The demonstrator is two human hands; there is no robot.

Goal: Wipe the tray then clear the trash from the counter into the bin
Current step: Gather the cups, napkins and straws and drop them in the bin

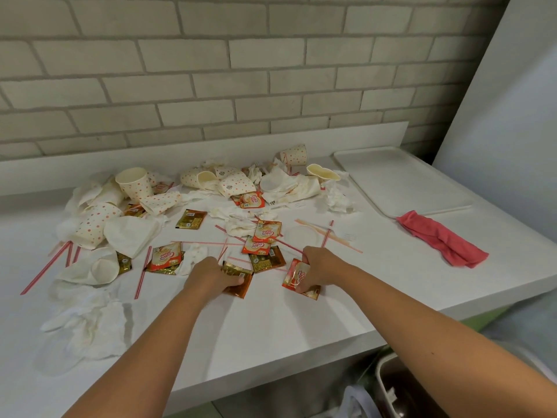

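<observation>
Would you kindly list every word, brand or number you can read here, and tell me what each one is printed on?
"Coffee mate", apparently, in script: farthest orange sachet.
Same logo, upside down: second orange sachet.
Logo blurred: held orange sachet in the right hand.
Print too small: held gold sachet in the left hand.
Round emblem unreadable: dotted cup.
</observation>
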